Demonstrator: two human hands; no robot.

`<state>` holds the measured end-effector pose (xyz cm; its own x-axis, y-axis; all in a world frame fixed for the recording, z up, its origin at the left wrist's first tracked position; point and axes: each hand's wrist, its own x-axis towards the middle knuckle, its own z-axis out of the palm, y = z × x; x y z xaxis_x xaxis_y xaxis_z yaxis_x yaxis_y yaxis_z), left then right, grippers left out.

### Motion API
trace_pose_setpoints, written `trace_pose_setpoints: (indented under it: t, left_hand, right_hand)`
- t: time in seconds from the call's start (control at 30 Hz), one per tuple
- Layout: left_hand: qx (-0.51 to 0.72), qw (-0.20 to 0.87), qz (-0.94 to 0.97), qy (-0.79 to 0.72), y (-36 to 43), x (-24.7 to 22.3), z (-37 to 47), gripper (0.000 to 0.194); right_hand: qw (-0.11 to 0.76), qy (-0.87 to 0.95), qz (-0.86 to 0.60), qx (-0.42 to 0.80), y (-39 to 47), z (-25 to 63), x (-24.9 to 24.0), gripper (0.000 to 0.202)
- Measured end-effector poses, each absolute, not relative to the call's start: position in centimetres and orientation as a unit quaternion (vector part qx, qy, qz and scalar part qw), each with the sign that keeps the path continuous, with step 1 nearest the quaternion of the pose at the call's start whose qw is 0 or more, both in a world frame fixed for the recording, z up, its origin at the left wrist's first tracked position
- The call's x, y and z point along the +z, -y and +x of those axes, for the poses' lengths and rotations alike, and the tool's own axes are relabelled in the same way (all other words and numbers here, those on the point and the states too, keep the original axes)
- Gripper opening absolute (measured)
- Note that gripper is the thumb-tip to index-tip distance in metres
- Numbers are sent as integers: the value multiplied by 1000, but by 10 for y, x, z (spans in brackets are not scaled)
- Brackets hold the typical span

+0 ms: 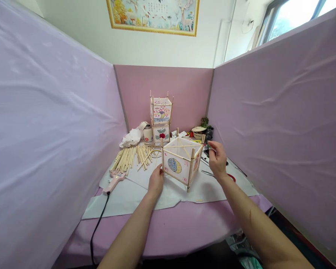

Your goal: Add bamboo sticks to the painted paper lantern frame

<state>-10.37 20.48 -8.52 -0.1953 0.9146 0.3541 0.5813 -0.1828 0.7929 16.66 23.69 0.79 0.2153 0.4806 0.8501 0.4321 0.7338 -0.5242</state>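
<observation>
A square lantern frame of wooden sticks with white painted panels [176, 165] is tilted above the white sheet. My left hand [156, 182] grips its lower left corner, with the fingers partly hidden behind the frame. Just right of the frame's upper right corner is my right hand [217, 160], its fingers curled and thumb close to the forefinger; whether something small is between them is too small to tell. Below that hand lie scissors with red handles [231, 177].
Behind stands a two-tier lantern [161, 116] beside a white jar [148, 133]. Loose wooden sticks [131, 156] lie at the left, near a pink glue gun [114, 182] with a black cable. A bowl [198, 133] sits back right. Purple-covered partitions [282, 97] flank the table.
</observation>
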Motion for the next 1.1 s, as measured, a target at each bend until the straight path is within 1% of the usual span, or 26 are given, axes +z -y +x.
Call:
trace_pose_setpoints:
  t: [0.07, 0.13, 0.27, 0.37, 0.47, 0.6, 0.8, 0.93, 1.0, 1.03, 1.1]
  left_hand:
    - [465, 172, 611, -617, -205, -85, -104, 45]
    - [460, 168, 614, -619, -205, -84, -104, 44]
    - [455, 165, 616, -622, -205, -83, -103, 42]
    - [453, 162, 614, -625, -204, -82, -103, 40]
    - [452, 158, 619, -623, -204, -81, -104, 39]
    - [451, 155, 623, -620, -205, -83, -104, 38]
    - [450, 153, 628, -616, -207, -86, -105, 40]
    - [450, 149, 629, -617, -207, -85, -105, 37]
    - [450, 148, 627, -619, -207, -85, -105, 38]
    - [449, 148, 625, -621, -207, -86, -105, 38]
    - [448, 148, 623, -624, -208, -86, -104, 38]
  right_hand:
    - [633, 696, -335, 57, -243, 160, 41, 29]
    - [550, 768, -307, 115, -255, 151, 65, 29]
    - [380, 859, -274, 205, -286, 128, 85, 29]
    - [306, 892, -237, 233, -301, 113, 86, 29]
    - [269, 911, -208, 235, -306, 103, 84, 27]
    - [262, 920, -198, 214, -307, 97, 82, 22]
    - [260, 927, -198, 182, -306, 93, 80, 23]
    - [262, 931, -188, 168, -300, 94, 89, 21]
    - [321, 913, -195, 159, -295, 101, 94, 23]
    - [375, 890, -207, 153, -292, 106, 94, 24]
    - [516, 808, -251, 137, -288, 123, 89, 25]
